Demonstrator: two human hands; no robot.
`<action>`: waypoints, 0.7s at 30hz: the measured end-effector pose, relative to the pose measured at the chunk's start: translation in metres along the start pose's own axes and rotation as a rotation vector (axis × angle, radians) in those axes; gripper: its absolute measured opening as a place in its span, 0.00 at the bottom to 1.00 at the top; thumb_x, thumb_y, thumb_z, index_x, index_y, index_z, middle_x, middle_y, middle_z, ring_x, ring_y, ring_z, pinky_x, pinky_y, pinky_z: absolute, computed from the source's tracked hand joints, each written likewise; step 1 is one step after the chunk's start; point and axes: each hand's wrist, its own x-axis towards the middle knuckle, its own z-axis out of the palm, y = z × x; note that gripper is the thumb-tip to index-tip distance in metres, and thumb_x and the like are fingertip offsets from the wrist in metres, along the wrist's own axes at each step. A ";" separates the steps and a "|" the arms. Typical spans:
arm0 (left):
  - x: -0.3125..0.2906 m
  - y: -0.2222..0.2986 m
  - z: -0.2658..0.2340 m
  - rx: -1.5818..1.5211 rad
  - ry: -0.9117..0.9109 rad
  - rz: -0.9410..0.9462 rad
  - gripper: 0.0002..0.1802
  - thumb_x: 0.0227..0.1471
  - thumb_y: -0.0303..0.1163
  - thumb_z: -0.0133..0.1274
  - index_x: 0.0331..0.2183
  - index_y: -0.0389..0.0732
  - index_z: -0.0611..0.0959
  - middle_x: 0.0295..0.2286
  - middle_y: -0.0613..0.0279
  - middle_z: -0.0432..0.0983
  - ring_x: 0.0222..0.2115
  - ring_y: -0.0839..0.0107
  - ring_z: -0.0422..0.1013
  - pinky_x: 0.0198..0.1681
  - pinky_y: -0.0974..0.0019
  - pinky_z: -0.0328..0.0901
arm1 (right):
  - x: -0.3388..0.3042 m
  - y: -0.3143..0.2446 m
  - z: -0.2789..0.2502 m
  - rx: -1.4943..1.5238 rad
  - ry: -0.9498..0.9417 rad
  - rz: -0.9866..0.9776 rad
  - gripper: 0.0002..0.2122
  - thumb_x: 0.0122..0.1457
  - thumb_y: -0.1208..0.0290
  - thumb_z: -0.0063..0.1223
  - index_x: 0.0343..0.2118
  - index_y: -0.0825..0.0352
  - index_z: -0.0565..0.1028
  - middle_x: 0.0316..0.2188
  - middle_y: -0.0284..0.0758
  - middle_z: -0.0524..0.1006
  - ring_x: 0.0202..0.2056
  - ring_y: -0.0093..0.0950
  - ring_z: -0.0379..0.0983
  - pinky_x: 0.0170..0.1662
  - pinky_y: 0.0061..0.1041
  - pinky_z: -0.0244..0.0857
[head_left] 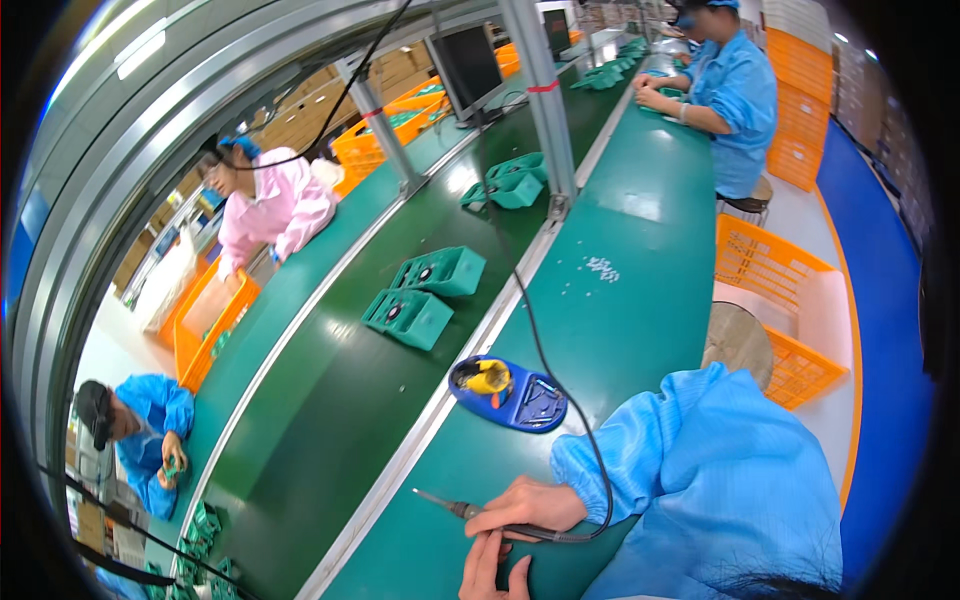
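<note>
Soldering iron [462, 509] over the green surface [465, 450], grasped in the right hand [535, 503]: probably light and stiff, its slender tip [432, 497] delicate, best held by the handle [525, 529]; the left hand's [485, 572] grip, just below, I cannot tell.

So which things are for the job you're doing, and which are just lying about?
Job: soldering iron in the right hand; its black cable; probably the blue stand.

Lying about, I think: scattered white bits; orange crate; round stool.
</note>
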 end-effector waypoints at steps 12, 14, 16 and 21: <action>0.002 -0.001 -0.003 0.066 -0.086 -0.055 0.28 0.47 0.26 0.57 0.52 0.40 0.74 0.51 0.44 0.68 0.51 0.52 0.66 0.54 0.60 0.61 | 0.002 0.003 -0.001 0.014 -0.018 -0.057 0.18 0.49 0.75 0.54 0.45 0.67 0.68 0.28 0.39 0.72 0.27 0.39 0.73 0.26 0.32 0.65; 0.001 -0.005 -0.001 0.070 -0.070 -0.039 0.28 0.46 0.26 0.57 0.52 0.40 0.74 0.50 0.44 0.68 0.51 0.51 0.66 0.54 0.60 0.62 | 0.002 0.004 0.000 0.024 -0.010 -0.070 0.17 0.49 0.75 0.54 0.45 0.67 0.68 0.27 0.39 0.72 0.27 0.39 0.73 0.26 0.32 0.65; -0.001 -0.007 0.000 0.074 -0.053 -0.024 0.28 0.46 0.26 0.57 0.52 0.40 0.74 0.50 0.43 0.67 0.50 0.51 0.66 0.54 0.60 0.62 | 0.002 0.004 0.001 0.063 -0.013 -0.065 0.17 0.50 0.75 0.54 0.44 0.67 0.68 0.27 0.39 0.72 0.27 0.39 0.73 0.26 0.32 0.65; -0.004 -0.011 0.000 0.076 -0.042 -0.007 0.28 0.47 0.27 0.56 0.52 0.38 0.74 0.51 0.44 0.67 0.50 0.50 0.67 0.54 0.60 0.62 | 0.003 0.002 0.001 0.073 0.003 -0.083 0.17 0.49 0.76 0.54 0.44 0.67 0.68 0.27 0.39 0.72 0.27 0.39 0.73 0.25 0.32 0.64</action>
